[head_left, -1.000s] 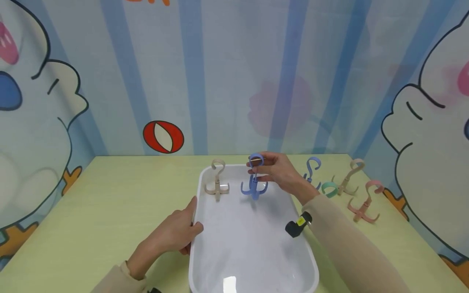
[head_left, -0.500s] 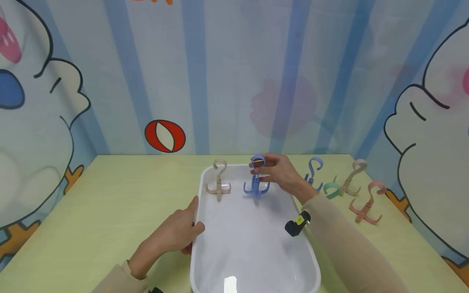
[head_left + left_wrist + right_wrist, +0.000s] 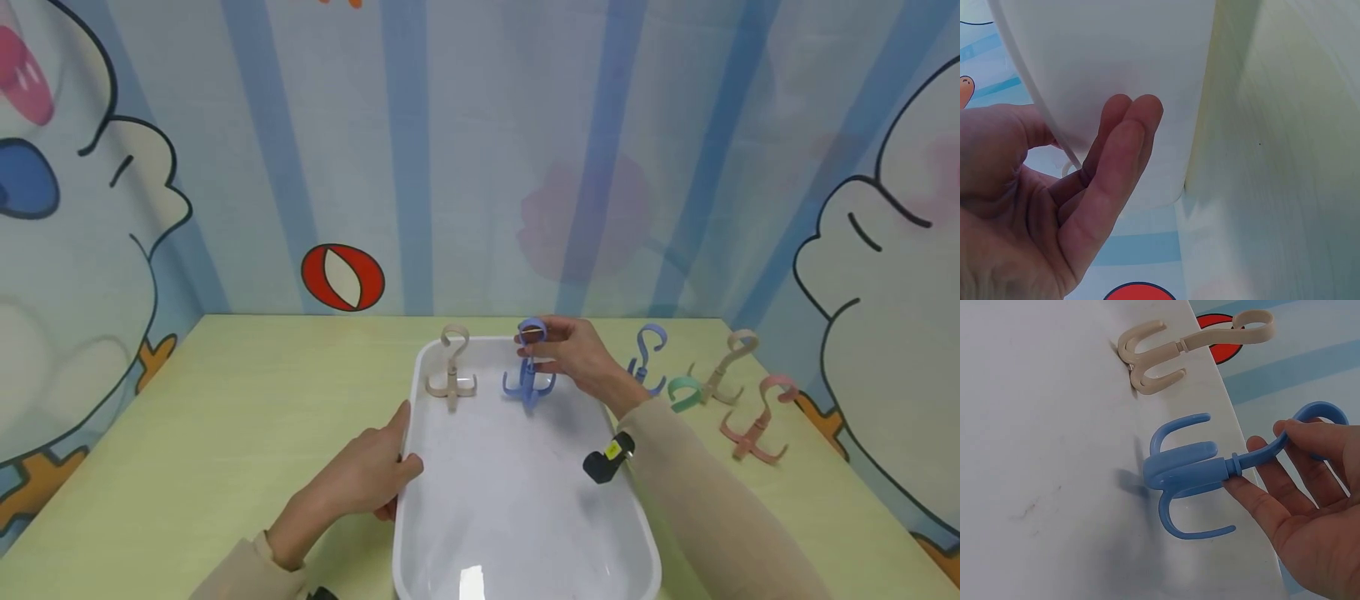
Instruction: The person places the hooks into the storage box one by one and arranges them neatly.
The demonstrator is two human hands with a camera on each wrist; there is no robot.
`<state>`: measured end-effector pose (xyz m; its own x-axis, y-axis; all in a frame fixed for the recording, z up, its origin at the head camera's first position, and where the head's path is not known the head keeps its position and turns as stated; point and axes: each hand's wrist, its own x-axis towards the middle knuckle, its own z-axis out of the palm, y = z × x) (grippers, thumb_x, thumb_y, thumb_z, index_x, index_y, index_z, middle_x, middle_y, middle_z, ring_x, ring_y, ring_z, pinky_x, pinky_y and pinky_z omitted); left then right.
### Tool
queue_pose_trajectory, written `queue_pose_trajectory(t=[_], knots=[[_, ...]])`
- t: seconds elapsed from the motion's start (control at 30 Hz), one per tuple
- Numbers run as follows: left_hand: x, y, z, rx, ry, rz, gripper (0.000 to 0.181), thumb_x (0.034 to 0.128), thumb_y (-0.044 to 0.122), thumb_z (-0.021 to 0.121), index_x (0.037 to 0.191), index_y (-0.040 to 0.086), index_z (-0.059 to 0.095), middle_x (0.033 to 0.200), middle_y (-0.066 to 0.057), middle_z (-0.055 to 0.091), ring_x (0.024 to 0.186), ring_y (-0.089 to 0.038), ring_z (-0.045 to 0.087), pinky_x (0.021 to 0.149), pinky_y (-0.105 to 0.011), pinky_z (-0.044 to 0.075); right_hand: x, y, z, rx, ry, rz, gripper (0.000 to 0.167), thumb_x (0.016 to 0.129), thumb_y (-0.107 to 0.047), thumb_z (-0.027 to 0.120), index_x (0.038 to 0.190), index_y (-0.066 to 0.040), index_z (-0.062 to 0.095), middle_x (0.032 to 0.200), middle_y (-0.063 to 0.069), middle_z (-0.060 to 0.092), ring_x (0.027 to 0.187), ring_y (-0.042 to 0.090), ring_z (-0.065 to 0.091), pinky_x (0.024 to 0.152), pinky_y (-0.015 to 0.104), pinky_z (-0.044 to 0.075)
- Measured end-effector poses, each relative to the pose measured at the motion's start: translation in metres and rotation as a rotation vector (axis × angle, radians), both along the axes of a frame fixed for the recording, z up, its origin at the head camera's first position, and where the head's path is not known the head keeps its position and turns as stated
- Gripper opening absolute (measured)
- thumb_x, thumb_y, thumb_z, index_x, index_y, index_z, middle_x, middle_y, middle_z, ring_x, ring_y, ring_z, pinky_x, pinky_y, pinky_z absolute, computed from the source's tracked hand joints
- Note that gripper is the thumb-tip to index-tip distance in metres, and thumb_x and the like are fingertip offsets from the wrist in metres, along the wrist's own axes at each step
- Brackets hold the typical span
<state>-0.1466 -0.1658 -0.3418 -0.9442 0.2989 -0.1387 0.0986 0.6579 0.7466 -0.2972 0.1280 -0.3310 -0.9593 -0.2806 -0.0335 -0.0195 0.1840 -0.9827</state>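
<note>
- Right wrist view: the right hand [image 3: 1313, 531] pinches the blue hook [image 3: 1188, 472] at its upper stem and curl, thumb against fingers, presumably to leave the pronged end free below the grip.
- The blue hook is at the far end of the white tray [image 3: 517, 492], beside the beige hook [image 3: 452, 385], with a gap between the 2; I cannot tell whether its base touches the tray floor.
- Its long axis runs close to upright: curl on top, prongs low with their tips turned up.
- The beige hook points the same way, so the 2 look arranged as 1 row.
- The left hand [image 3: 363, 471] clasps the tray's left rim, thumb inside, fingers outside, probably to steady it.
</note>
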Motion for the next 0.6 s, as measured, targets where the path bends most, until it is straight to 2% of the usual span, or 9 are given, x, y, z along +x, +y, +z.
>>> queue_pose_trajectory(t=[0.17,0.47,0.6], knots=[[0.0003,-0.0001,0.0008,0.000,0.005,-0.006,0.079,0.0977,0.008,0.051,0.168,0.003,0.015,0.067,-0.009,0.065,0.042,-0.017,0.063,0.043,-0.039,0.057,-0.0017,-0.0002,-0.0025,0.002,-0.003,-0.011,0.043,0.098,0.002,0.068,0.141,0.000,0.064,0.144,0.028,0.063,0.116,0.025,0.075,0.109,0.052,0.055],[0.0003,0.0001,0.0005,-0.006,0.010,-0.004,0.080,0.0981,0.009,0.052,0.168,0.002,0.014,0.066,-0.009,0.065,0.041,-0.016,0.062,0.043,-0.039,0.057,-0.0037,-0.0005,-0.0053,0.009,0.006,-0.017,0.043,0.098,0.002,0.069,0.140,0.001,0.064,0.143,0.029,0.062,0.119,0.029,0.074,0.108,0.052,0.055],[-0.0005,-0.0005,-0.0003,-0.003,0.024,-0.012,0.077,0.0976,0.008,0.052,0.166,0.003,0.019,0.066,-0.009,0.065,0.040,-0.016,0.062,0.042,-0.039,0.057,-0.0050,-0.0006,-0.0059,0.012,0.006,-0.020,0.043,0.097,0.003,0.069,0.140,0.001,0.064,0.142,0.028,0.064,0.118,0.027,0.074,0.108,0.051,0.056]])
